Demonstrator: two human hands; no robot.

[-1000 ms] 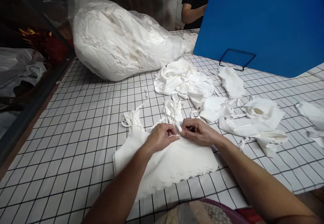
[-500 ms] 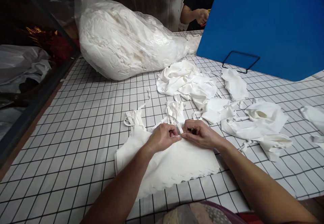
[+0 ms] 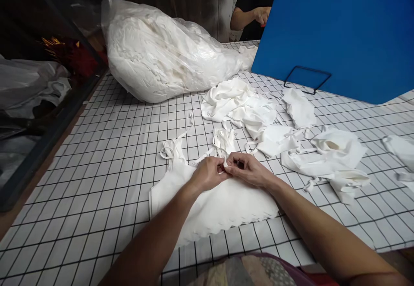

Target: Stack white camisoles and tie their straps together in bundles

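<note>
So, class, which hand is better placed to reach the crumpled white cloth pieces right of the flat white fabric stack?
Probably the right hand: it is nearer the cloth pieces; the left hand sits farther left.

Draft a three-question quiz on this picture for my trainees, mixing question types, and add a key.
1. True or false: the left hand and right hand are held far apart.

2. Multiple choice: what colour is the large board?
A. red
B. green
C. blue

3. Fill the gap: the white table cover is patterned with ____ grid lines.

Key
1. False; they are close together over the white fabric.
2. C
3. black
</note>
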